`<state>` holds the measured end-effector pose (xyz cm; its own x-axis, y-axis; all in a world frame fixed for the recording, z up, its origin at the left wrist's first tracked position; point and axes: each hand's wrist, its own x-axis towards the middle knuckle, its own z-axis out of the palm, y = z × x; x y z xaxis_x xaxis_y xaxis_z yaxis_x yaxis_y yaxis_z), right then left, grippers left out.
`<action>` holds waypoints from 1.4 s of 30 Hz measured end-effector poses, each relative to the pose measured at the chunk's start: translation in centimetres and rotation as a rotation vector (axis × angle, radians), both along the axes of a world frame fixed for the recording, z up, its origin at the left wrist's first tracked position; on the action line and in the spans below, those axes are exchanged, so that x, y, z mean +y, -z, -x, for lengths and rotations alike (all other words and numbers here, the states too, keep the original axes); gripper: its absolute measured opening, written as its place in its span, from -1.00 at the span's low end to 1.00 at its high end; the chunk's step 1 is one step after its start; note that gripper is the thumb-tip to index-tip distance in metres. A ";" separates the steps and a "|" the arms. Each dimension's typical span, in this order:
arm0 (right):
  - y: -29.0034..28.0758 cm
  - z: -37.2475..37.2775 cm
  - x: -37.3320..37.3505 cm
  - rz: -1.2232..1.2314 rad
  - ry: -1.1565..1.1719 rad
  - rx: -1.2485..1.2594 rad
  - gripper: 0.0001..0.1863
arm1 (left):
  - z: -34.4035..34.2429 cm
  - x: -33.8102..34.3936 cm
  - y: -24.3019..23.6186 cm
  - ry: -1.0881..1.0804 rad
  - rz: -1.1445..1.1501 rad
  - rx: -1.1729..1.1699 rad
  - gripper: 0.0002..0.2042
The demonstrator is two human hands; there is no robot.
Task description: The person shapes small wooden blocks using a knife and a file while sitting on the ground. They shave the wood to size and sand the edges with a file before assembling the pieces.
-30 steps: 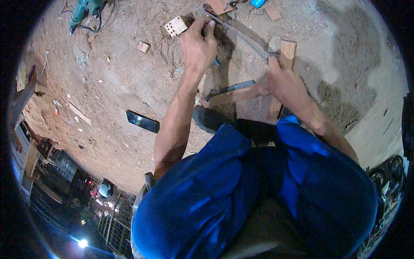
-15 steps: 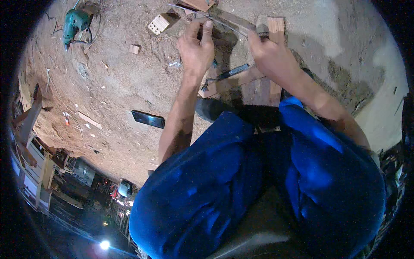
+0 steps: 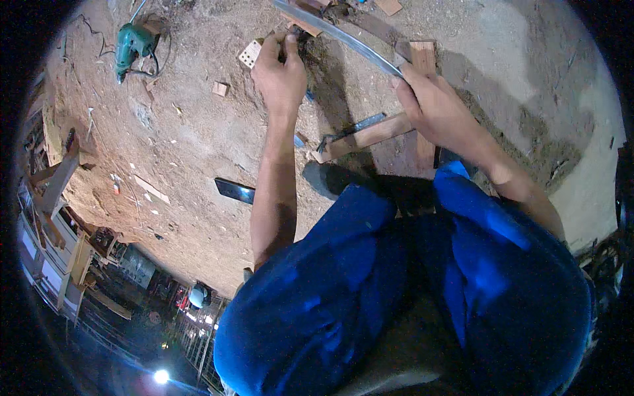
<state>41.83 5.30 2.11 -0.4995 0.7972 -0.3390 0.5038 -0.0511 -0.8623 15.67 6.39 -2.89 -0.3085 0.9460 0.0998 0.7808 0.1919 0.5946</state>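
Dirt floor (image 3: 198, 135), wood scraps (image 3: 221, 88) about. Right hand (image 3: 432, 105) wrapped round metal strip (image 3: 350, 43), which runs out the top edge. Left hand (image 3: 279, 79) at block (image 3: 249, 54), partly hiding it; can't tell if gripping. Block already has holes; what's left unclear. Drill (image 3: 134, 43), phone (image 3: 234, 190) off left; boards (image 3: 373, 136) crowd right hand.

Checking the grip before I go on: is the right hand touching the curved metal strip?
Touching: the head view shows the right hand closed on the near end of the curved metal strip.
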 end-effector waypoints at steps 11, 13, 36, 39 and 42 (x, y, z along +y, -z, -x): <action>0.8 0.2 -1.6 -0.135 0.006 -0.059 -0.82 | 1.5 1.9 -0.7 0.121 -0.047 0.191 -0.86; 0.8 0.3 -1.0 -0.167 0.013 -0.101 -0.82 | 1.3 2.0 -0.6 0.143 -0.068 0.202 -0.86; 1.1 0.1 -2.3 -0.263 -0.099 -0.258 -0.85 | -0.1 0.7 0.7 0.131 0.005 0.090 -0.89; 1.4 -0.1 -2.3 -0.233 -0.132 -0.302 -0.83 | 0.1 0.6 0.9 0.138 0.003 0.085 -0.89; 1.2 -0.4 -2.2 -0.218 -0.174 -0.337 -0.81 | 0.2 0.7 1.1 0.159 -0.008 0.077 -0.88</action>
<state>42.25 3.07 0.90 -0.5231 0.7818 -0.3394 0.7437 0.2243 -0.6298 15.52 7.08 -4.03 -0.1458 0.9814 0.1248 0.8441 0.0576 0.5331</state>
